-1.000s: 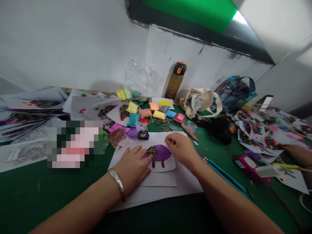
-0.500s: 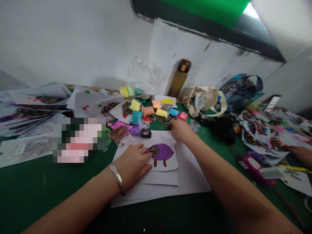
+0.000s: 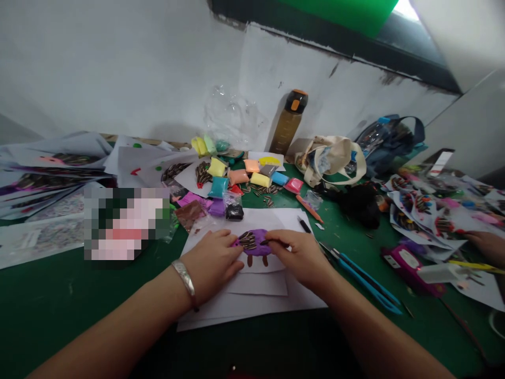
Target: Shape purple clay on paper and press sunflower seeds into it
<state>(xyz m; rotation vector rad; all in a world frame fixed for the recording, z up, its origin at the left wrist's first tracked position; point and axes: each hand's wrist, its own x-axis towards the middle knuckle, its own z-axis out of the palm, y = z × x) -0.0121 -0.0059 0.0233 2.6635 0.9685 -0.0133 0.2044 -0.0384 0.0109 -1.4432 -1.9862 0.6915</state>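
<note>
My left hand (image 3: 215,259) lies flat on the sheet of white paper (image 3: 252,267), fingers stretched out beside a purple clay shape (image 3: 255,249). Striped sunflower seeds (image 3: 247,240) cover the left part of the shape, and two brown legs stand below it. My right hand (image 3: 298,255) pinches a sunflower seed (image 3: 266,241) at the right part of the purple clay; its fingers partly hide that side. More loose seeds (image 3: 268,201) lie on the green table behind the paper, near packets of coloured clay (image 3: 238,177).
Blue-handled tweezers or scissors (image 3: 369,281) lie to the right of my arm, with a purple-pink device (image 3: 410,271) farther right. At the back stand a brown bottle (image 3: 289,123) and a cloth bag (image 3: 329,158). Another person's hand (image 3: 485,246) rests at the right edge.
My right hand has come back from the loose seeds to the purple clay with a sunflower seed between its fingertips. My left hand stays flat on the paper.
</note>
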